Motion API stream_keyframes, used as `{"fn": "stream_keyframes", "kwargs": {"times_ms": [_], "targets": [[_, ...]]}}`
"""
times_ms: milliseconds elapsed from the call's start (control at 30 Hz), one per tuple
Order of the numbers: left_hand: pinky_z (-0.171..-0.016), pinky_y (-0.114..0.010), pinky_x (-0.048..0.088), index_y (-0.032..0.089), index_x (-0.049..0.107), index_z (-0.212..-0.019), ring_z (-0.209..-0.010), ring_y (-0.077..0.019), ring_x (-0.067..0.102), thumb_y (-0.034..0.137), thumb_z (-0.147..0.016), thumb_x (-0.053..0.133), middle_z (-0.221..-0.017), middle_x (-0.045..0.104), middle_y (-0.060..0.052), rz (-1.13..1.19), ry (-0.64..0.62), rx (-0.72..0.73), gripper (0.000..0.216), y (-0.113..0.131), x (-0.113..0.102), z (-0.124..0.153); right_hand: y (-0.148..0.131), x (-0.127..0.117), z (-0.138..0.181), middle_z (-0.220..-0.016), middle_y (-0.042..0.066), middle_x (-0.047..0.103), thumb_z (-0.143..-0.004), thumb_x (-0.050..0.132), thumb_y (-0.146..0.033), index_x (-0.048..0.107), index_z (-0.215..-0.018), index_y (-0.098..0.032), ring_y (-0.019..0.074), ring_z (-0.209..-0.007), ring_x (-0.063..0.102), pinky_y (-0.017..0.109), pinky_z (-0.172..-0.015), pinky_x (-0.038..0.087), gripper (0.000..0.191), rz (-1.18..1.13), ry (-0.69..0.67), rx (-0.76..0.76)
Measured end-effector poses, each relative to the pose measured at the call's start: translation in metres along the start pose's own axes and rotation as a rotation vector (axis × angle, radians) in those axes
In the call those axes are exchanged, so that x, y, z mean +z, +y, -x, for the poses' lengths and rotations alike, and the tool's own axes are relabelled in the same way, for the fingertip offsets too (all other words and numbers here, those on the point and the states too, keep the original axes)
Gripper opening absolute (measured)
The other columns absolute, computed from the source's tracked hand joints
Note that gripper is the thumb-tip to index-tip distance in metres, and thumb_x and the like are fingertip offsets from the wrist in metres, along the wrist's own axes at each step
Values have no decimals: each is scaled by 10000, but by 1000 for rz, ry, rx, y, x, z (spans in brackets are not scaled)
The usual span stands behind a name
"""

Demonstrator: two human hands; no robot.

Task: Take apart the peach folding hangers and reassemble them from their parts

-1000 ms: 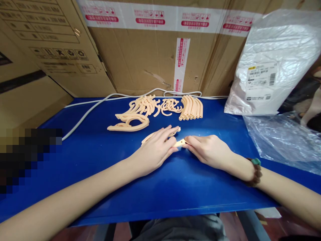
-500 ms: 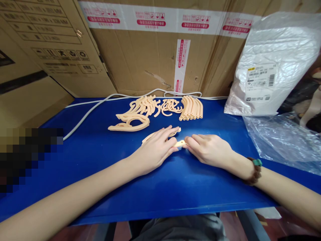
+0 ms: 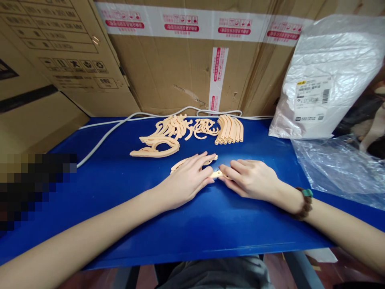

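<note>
A beige plastic folding hanger (image 3: 215,174) lies low over the blue table between my hands, a small hole showing near its joint. My left hand (image 3: 188,180) is closed over its left part, with thumb and forefinger gripping the piece and the other fingers laid across a curved section behind. My right hand (image 3: 251,178) pinches the right end, fingers bent around it; most of that end is hidden. Beyond my hands, folded hangers (image 3: 162,149) lie stacked at the left. Loose curved pieces (image 3: 173,126), small hooks (image 3: 204,127) and a row of hanger arms (image 3: 230,129) lie behind.
A white cable (image 3: 105,140) runs along the back and left of the blue table (image 3: 144,233). Cardboard boxes (image 3: 168,72) stand behind. At the right are a white package (image 3: 315,88) and clear plastic wrap (image 3: 333,168).
My right fingers have shifted slightly left and turned on the hanger's right end, and a bit more of that end shows under them. My left hand has barely moved.
</note>
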State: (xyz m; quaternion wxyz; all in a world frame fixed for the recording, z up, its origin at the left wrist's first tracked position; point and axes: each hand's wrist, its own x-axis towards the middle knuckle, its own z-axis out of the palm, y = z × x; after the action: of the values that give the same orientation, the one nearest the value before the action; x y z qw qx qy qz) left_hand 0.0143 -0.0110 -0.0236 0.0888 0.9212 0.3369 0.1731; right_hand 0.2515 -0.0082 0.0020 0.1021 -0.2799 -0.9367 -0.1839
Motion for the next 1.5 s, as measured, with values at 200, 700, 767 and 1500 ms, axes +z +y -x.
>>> {"fn": "stream_keyframes", "kwargs": {"times_ms": [200,700,767,1500], "targets": [[-1154,-539,374,177,596,-1128,-1449,-312,359,355,-1044,345,-1544,417,-127,-20,-10,20,319,-1,0,0,0,2,0,-707,28,634,-1016,397,-344,697,-961,-168,128,-582,565,299,-564,310,352,-15,10,12],[-1151,-549,373,155,593,-1052,-1451,-335,348,358,-1049,320,-1539,412,-150,-51,-29,33,340,0,1,-1,1,-1,-2,-707,23,635,-1000,418,-434,606,-814,-164,111,-561,539,271,-534,253,377,-276,-125,124],[-1160,-548,359,156,592,-1050,-1459,-331,334,354,-1051,314,-1543,407,-146,-47,-31,33,342,0,1,-1,1,0,-2,-688,18,630,-985,448,-480,585,-798,-167,110,-541,528,270,-524,235,389,-279,-105,132],[-1154,-538,328,210,619,-1049,-1435,-320,367,618,-913,518,-1536,438,-101,264,-9,-94,441,-8,-9,-3,8,-4,-2,-550,2,568,-1025,117,-589,546,-689,-184,120,-461,413,299,-552,263,678,-339,-7,-191]]}}
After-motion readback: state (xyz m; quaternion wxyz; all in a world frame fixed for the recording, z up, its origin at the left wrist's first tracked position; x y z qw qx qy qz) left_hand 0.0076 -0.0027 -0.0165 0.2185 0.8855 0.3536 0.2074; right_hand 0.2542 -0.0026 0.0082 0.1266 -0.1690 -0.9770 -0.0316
